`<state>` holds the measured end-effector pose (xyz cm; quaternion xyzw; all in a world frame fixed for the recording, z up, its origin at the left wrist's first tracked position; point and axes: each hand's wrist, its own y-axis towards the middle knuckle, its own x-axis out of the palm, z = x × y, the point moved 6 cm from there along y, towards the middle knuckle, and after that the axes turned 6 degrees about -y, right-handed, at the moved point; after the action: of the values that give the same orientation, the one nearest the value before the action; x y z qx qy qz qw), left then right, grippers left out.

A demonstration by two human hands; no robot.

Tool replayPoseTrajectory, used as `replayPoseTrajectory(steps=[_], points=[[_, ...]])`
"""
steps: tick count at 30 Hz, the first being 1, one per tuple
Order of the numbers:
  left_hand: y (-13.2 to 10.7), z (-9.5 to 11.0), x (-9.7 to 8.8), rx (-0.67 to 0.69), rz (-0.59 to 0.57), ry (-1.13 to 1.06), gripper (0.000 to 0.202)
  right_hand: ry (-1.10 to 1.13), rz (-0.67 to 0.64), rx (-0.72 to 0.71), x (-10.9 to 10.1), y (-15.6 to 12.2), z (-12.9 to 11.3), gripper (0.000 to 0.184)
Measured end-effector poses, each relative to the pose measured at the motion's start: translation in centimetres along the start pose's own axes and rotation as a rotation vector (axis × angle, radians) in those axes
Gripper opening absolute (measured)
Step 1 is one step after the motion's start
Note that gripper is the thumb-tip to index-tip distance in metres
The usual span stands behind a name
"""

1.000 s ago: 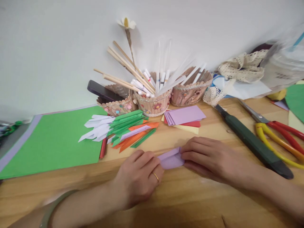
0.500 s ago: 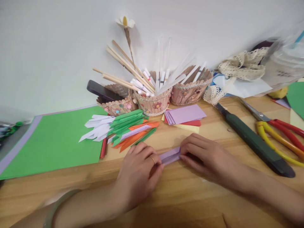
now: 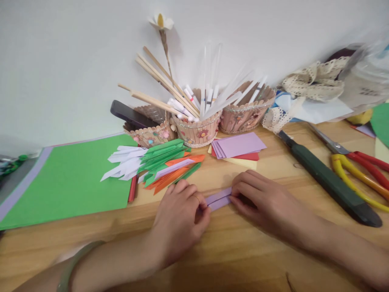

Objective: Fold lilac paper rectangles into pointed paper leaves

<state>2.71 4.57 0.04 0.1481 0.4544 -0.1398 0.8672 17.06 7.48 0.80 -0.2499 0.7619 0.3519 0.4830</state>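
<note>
A small strip of purple paper (image 3: 219,198) lies low over the wooden table, its two long edges folded in so that they meet along a middle line. My left hand (image 3: 182,221) pinches the strip's left end, its fingers closed. At the other end my right hand (image 3: 258,198) grips the paper between thumb and fingers. Both ends of the strip are hidden under the fingers. Just behind the hands lie folded paper pieces (image 3: 165,160) in white, green, orange and purple. A stack of purple paper rectangles (image 3: 240,145) rests on red and yellow ones.
Decorated baskets (image 3: 199,132) with markers, sticks and clear tubes stand against the wall. Green paper sheets (image 3: 75,182) cover the left side. A dark green-handled tool (image 3: 328,178) and scissors (image 3: 349,158) lie at right, below lace ribbon (image 3: 316,81) and plastic bags.
The purple strip's folds have closed: its open channel has narrowed to a thin line between two flaps. Both hands keep nearly the same place, and the view has shifted slightly.
</note>
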Motion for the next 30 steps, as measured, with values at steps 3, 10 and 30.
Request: replayPoseTrajectory(steps=[3, 10, 30], points=[[0.11, 0.01, 0.06, -0.003, -0.007, 0.024, 0.01, -0.049, 0.013, -0.027, 0.05, -0.05, -0.18, 0.02], [0.08, 0.09, -0.03, 0.015, -0.005, 0.032, 0.011, -0.043, -0.007, -0.032, 0.02, -0.11, -0.13, 0.021], [0.22, -0.77, 0.1, -0.106, -0.102, -0.091, 0.016, -0.014, -0.094, 0.019, 0.15, 0.1, 0.16, 0.019]])
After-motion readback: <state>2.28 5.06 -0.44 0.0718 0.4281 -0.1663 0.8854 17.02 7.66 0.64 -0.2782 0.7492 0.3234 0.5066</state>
